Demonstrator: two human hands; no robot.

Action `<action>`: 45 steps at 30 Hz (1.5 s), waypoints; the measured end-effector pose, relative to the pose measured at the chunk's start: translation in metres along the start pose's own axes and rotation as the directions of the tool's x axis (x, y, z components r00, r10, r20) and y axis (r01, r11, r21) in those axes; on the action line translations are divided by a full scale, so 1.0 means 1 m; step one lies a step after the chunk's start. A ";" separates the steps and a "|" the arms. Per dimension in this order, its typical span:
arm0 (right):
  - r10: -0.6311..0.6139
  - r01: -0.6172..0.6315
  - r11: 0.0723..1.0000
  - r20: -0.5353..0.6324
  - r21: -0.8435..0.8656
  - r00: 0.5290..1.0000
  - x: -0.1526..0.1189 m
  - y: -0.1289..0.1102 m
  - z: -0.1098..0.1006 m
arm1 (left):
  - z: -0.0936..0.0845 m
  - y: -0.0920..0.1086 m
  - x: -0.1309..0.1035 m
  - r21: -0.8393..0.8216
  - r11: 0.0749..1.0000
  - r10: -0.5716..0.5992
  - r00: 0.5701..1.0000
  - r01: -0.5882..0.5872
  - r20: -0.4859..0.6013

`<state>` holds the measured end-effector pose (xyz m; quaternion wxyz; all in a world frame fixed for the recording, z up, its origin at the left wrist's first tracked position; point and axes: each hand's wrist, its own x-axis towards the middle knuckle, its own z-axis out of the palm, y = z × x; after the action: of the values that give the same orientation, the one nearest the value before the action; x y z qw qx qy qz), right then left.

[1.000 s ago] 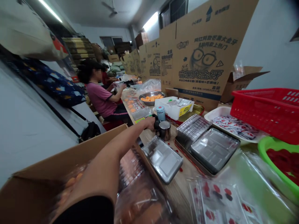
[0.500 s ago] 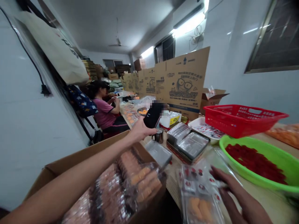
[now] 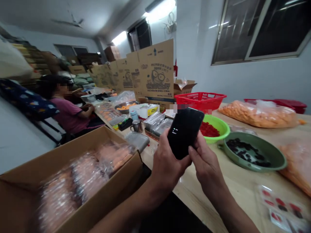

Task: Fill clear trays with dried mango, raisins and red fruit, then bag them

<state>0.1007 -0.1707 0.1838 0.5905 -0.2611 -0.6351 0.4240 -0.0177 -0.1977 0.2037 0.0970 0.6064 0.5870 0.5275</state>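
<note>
A black smartphone (image 3: pixel 186 129) is held tilted in front of me, its dark screen showing a few small bright marks. My left hand (image 3: pixel 167 158) is wrapped round its left side and lower end. My right hand (image 3: pixel 205 155) grips its lower right edge, with the thumb on the near corner. Behind the phone, a bright green bowl of red pieces (image 3: pixel 211 131) is partly covered by it. At the lower right, a clear packet with red and dark pieces (image 3: pixel 279 204) lies on the table (image 3: pixel 233 191).
An open cardboard box (image 3: pixel 102 200) of wrapped packs stands at the left. A dark green basin (image 3: pixel 255 163) of black pieces, a red basket (image 3: pixel 200 100), bags of orange pieces (image 3: pixel 262 113) and a metal cup (image 3: pixel 137 125) are on the table. A person in pink (image 3: pixel 70 113) sits at the far left.
The phone has come nearer and to the right in my left hand. My right hand has left the clear packets and now grips the phone too. The view has turned right.
</note>
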 end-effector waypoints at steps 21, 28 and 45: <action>0.014 -0.018 0.998 -0.069 -0.056 0.998 0.003 0.016 -0.030 | 0.040 0.003 -0.005 -0.169 0.986 0.008 1.000 -0.006 0.013; 0.010 -0.034 0.996 -0.265 -0.086 0.964 -0.015 0.031 -0.038 | 0.072 -0.009 -0.007 -0.204 0.976 -0.060 0.994 0.078 0.096; -0.141 -0.248 0.826 -0.611 -0.506 0.779 -0.070 0.040 -0.126 | 0.173 0.012 -0.057 -0.704 0.505 -0.044 0.830 0.499 0.556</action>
<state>0.2275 -0.1802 0.1054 0.6504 -0.5664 -0.4903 0.1252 0.1342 -0.1608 0.1094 0.5937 0.4917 0.3164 0.5528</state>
